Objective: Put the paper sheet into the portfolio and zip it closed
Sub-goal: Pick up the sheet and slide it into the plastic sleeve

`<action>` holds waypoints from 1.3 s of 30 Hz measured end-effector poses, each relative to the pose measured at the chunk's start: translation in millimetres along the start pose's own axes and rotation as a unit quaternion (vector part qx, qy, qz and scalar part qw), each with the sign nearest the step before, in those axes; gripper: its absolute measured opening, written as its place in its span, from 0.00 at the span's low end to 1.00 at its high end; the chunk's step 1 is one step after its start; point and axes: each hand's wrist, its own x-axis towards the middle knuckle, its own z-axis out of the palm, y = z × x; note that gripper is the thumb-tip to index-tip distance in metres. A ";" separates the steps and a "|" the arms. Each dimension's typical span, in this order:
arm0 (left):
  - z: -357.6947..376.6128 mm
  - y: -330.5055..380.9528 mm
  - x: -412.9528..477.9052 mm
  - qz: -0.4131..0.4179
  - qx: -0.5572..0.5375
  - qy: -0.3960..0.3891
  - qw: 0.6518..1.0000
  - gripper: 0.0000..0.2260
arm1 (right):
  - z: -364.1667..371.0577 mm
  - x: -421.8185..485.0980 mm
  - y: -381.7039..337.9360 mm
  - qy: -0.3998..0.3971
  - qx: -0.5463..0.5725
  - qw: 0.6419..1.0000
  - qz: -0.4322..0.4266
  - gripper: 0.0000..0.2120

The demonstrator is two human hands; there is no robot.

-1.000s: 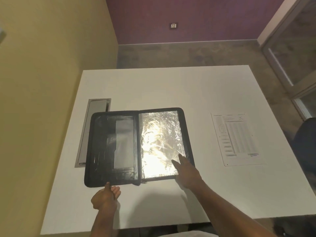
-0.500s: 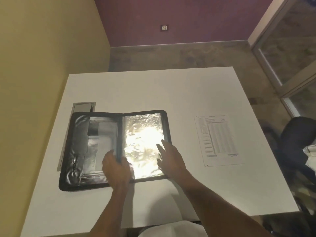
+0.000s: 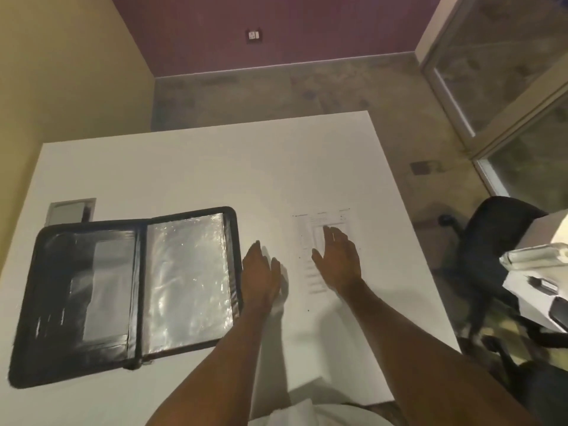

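White paper lies under your right hand, which is spread flat, fingers together and pointing away from you, palm down over the printed sheet; whether the palm presses it or floats just above, you cannot tell. It holds nothing. Just to its left your left hand is likewise flat and empty, fingers extended, over the bare table in the gap between the sheet and the portfolio. Left of that hand the portfolio lies wide open, its black zip border all around, its right edge just beside your left wrist. Its nearer half shows a shiny clear sleeve; the farther half has dark pockets. Beyond the portfolio's far left corner a grey hatch is set into the tabletop. Well to the right of your right hand, off the table, stands a black chair.
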 end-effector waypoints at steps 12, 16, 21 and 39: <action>105.1 54.9 -17.0 -0.128 0.015 -0.037 0.991 0.27 | 15.1 26.1 89.7 -0.059 0.151 0.971 0.175 0.30; 127.3 64.9 -22.8 -0.147 0.053 -0.031 0.987 0.33 | 23.5 24.3 86.8 -0.036 0.191 0.961 0.196 0.28; 133.8 74.8 -13.0 -0.164 0.047 0.054 0.984 0.30 | 28.4 22.0 87.4 -0.015 0.220 0.954 0.205 0.28; 116.9 60.3 21.5 -0.292 -0.143 0.001 0.946 0.09 | 23.8 21.8 97.9 -0.017 0.243 0.950 0.196 0.28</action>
